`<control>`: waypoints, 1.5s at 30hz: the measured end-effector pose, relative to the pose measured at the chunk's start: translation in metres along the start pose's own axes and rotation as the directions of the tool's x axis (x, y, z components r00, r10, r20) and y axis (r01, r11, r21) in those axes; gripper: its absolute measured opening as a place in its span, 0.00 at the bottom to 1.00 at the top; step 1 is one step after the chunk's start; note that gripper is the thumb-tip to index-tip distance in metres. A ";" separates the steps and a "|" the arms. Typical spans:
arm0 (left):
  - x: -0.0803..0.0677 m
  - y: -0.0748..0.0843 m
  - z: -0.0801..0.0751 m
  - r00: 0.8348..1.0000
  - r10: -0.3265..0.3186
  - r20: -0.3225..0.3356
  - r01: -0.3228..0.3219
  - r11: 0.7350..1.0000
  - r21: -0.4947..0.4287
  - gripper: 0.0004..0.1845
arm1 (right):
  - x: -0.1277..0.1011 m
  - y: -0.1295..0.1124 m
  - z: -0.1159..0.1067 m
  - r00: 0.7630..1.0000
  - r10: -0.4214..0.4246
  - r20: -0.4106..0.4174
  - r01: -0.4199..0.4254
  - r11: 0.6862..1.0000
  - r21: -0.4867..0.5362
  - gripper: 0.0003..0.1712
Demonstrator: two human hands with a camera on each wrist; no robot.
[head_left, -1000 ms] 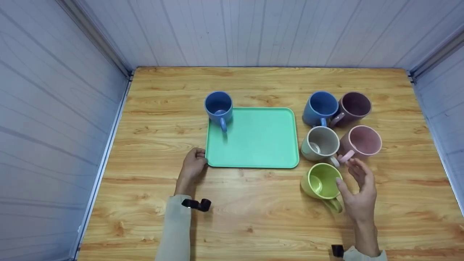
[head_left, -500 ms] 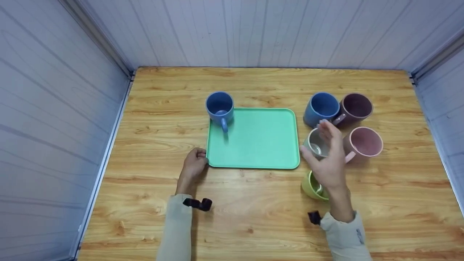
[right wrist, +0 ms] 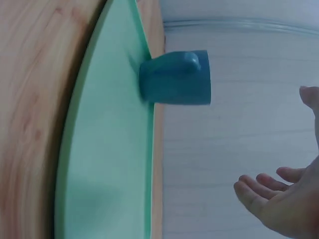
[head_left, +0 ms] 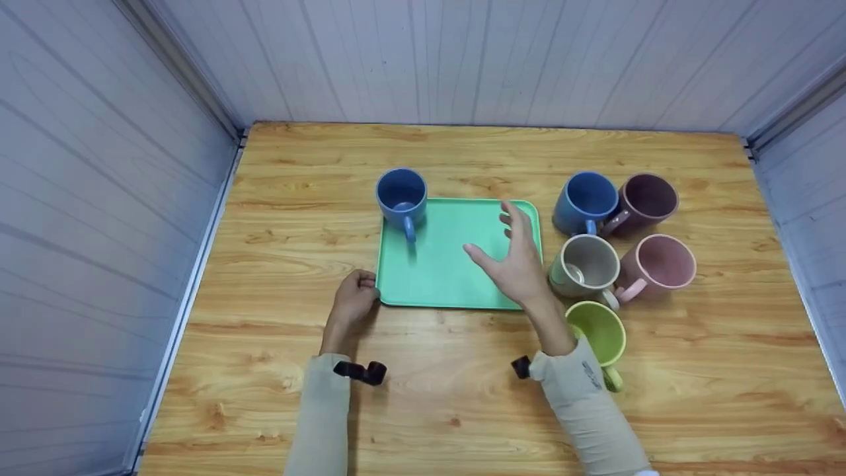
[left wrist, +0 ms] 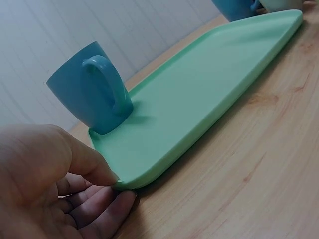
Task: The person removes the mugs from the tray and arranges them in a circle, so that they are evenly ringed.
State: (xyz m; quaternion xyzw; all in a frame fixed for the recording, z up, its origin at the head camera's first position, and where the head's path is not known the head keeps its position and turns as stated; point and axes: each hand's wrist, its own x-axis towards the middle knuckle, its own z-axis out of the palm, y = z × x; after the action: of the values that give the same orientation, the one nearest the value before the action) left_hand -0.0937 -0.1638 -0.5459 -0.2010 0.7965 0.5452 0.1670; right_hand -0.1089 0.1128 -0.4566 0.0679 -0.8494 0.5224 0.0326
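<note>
A flat mint-green tray (head_left: 456, 264) with rounded corners and a low rim lies in the middle of the wood-grain bench (head_left: 462, 370), and a glossy blue mug (head_left: 400, 193) stands upright on its far left corner. The left hand (head_left: 353, 301) pinches the tray's near left corner, thumb on top and fingers beneath. The right hand (head_left: 515, 261) hovers over the tray's right side with fingers spread apart, holding nothing
</note>
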 end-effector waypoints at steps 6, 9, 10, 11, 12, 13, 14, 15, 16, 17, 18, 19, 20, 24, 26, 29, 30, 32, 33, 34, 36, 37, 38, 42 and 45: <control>0.001 0.000 -0.001 1.000 -0.006 -0.007 0.006 1.000 -0.006 0.18 | 0.018 -0.002 0.028 0.998 0.028 0.048 -0.026 0.999 -0.032 0.54; 0.001 -0.001 -0.001 1.000 -0.003 -0.013 0.003 1.000 0.000 0.18 | 0.027 0.003 0.040 0.995 0.056 0.082 -0.054 0.998 -0.029 0.55; 0.001 -0.001 -0.002 1.000 0.000 -0.014 0.000 1.000 0.003 0.18 | 0.030 0.005 0.044 0.994 0.069 0.090 -0.066 0.997 -0.027 0.55; 0.001 -0.001 -0.002 1.000 0.003 -0.015 -0.003 1.000 0.005 0.18 | 0.032 0.007 0.048 0.992 0.082 0.095 -0.080 0.996 -0.029 0.55; 0.001 -0.002 -0.002 1.000 0.006 -0.015 -0.006 1.000 0.006 0.18 | 0.035 0.010 0.052 0.991 0.094 0.097 -0.092 0.995 -0.031 0.55; 0.001 -0.002 -0.002 1.000 0.008 -0.013 -0.008 1.000 0.007 0.18 | 0.038 0.012 0.055 0.989 0.107 0.099 -0.105 0.994 -0.030 0.55; 0.001 -0.002 -0.002 1.000 0.010 -0.011 -0.009 1.000 0.009 0.18 | 0.041 0.014 0.058 0.987 0.122 0.102 -0.119 0.992 -0.033 0.55; 0.001 -0.002 -0.001 1.000 0.008 -0.011 -0.008 1.000 0.010 0.18 | 0.044 0.016 0.062 0.985 0.137 0.109 -0.133 0.990 -0.040 0.56; 0.001 -0.003 -0.002 1.000 0.005 -0.009 -0.005 1.000 0.009 0.18 | 0.047 0.018 0.065 0.981 0.151 0.119 -0.147 0.988 -0.044 0.56; 0.001 -0.003 -0.002 1.000 0.002 -0.010 -0.002 1.000 0.010 0.18 | 0.050 0.019 0.068 0.977 0.167 0.133 -0.161 0.985 -0.055 0.57; 0.001 -0.003 -0.002 1.000 0.000 -0.010 0.000 1.000 0.010 0.18 | 0.053 0.020 0.070 0.972 0.183 0.144 -0.176 0.982 -0.065 0.58; 0.001 -0.003 -0.002 1.000 0.001 -0.011 -0.001 1.000 0.012 0.18 | 0.056 0.021 0.072 0.968 0.197 0.156 -0.187 0.979 -0.074 0.59; 0.001 -0.002 -0.002 1.000 0.001 -0.011 -0.001 1.000 0.011 0.18 | 0.059 0.021 0.074 0.964 0.209 0.165 -0.197 0.977 -0.084 0.59; 0.001 -0.002 -0.001 1.000 0.004 -0.023 -0.004 1.000 0.013 0.18 | 0.070 0.020 0.080 0.956 0.225 0.187 -0.208 0.972 -0.105 0.60; 0.001 -0.003 0.000 1.000 0.003 -0.027 -0.003 1.000 0.014 0.18 | 0.075 0.019 0.082 0.954 0.224 0.200 -0.204 0.972 -0.112 0.61; 0.001 -0.003 0.001 0.999 0.007 -0.033 -0.007 1.000 0.013 0.18 | 0.080 0.016 0.087 0.947 0.226 0.230 -0.201 0.971 -0.128 0.63; 0.001 -0.003 0.001 0.999 0.010 -0.033 -0.009 1.000 0.014 0.17 | 0.081 0.015 0.088 0.943 0.229 0.240 -0.202 0.970 -0.133 0.64; 0.002 -0.003 0.001 0.999 0.016 -0.031 -0.016 1.000 0.013 0.17 | 0.084 0.013 0.092 0.938 0.236 0.256 -0.206 0.969 -0.139 0.65; 0.001 -0.003 0.001 0.999 0.016 -0.032 -0.015 1.000 0.012 0.17 | 0.086 0.012 0.095 0.936 0.233 0.262 -0.202 0.969 -0.141 0.66; 0.001 -0.003 0.001 0.999 0.015 -0.032 -0.014 1.000 0.014 0.17 | 0.087 0.011 0.097 0.935 0.232 0.267 -0.200 0.970 -0.142 0.66; 0.001 -0.003 0.000 0.999 0.015 -0.033 -0.015 1.000 0.011 0.17 | 0.090 0.010 0.101 0.935 0.220 0.276 -0.189 0.973 -0.135 0.66; 0.001 -0.003 0.001 0.999 0.014 -0.032 -0.013 1.000 0.006 0.17 | 0.091 0.010 0.102 0.937 0.208 0.281 -0.177 0.976 -0.129 0.66; 0.001 -0.003 0.001 0.999 0.011 -0.033 -0.011 1.000 0.002 0.17 | 0.093 0.010 0.104 0.937 0.192 0.291 -0.163 0.979 -0.121 0.66; 0.000 -0.002 0.001 0.999 0.018 -0.035 -0.018 1.000 -0.014 0.17 | 0.098 0.010 0.106 0.939 0.152 0.308 -0.129 0.987 -0.095 0.65; 0.000 -0.002 0.002 0.999 0.034 -0.036 -0.034 0.999 -0.010 0.17 | 0.101 0.010 0.107 0.944 0.147 0.295 -0.130 0.988 -0.079 0.67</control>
State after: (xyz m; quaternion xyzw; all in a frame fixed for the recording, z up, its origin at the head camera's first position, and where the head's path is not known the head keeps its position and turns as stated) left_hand -0.0927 -0.1628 -0.5484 -0.1980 0.7997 0.5486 0.1422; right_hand -0.2087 0.0135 -0.5005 0.0857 -0.8619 0.4821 -0.1317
